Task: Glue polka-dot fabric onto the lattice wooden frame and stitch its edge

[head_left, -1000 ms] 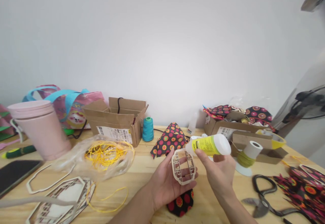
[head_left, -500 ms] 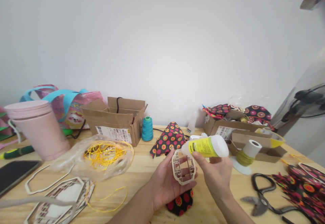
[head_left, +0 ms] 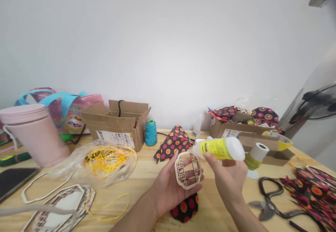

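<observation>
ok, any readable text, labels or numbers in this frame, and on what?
None can be read.
White shipping label on open brown cardboard box: print blurred.
Label on second cardboard box: too small.
Yellow-labelled white glue bottle in right hand: dark mark, too small.

Pale wooden lattice frame (head_left: 188,169) upright beside tilted yellow-labelled glue bottle (head_left: 219,148), nozzle touching.

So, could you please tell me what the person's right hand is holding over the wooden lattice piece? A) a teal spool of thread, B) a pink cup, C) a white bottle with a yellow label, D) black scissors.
C: the right hand holds the white bottle with a yellow label, tipped sideways with its nozzle toward the wooden lattice piece resting in the left hand.
</observation>
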### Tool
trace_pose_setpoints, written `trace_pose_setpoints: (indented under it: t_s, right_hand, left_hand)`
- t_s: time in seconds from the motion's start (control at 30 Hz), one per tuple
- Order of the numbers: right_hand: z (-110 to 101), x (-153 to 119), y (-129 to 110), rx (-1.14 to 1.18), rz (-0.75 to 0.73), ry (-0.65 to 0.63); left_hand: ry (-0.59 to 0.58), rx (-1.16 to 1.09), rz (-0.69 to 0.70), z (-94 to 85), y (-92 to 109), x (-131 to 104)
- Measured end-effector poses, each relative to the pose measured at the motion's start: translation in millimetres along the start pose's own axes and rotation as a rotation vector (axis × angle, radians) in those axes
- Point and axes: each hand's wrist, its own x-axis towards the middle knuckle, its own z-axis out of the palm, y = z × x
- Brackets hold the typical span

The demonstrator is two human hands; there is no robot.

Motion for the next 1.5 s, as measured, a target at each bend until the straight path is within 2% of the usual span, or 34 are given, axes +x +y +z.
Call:
trace_pose_setpoints:
  t_s: [0.13,0.27,0.63,0.93,1.5]
  right_hand:
    - [-3.5,9.7,-1.2,0.122,-0.036,0.183]
    - [-5.2,10.9,1.9,0.153,-0.098,0.238]
    - [-6.1,-8.0,1.7,-0.001,-0.126,0.04]
    - [-11.4,-4.2,3.7,-0.138,-0.192,0.01]
    - [-11.4,-4.0,7.1,-0.142,-0.295,-0.08]
  left_hand:
    - [-0.019,-0.007,0.016,5.8,2.8,-5.2]
    - [-0.021,-0.014,0.023,8.4,4.8,-6.5]
    - [-0.047,-0.04,0.043,11.5,3.5,-6.8]
    - [-0.02,-0.043,0.063,10.1,2.9,-4.2]
    - [-0.03,-0.029,0.075,5.5,2.9,-2.6]
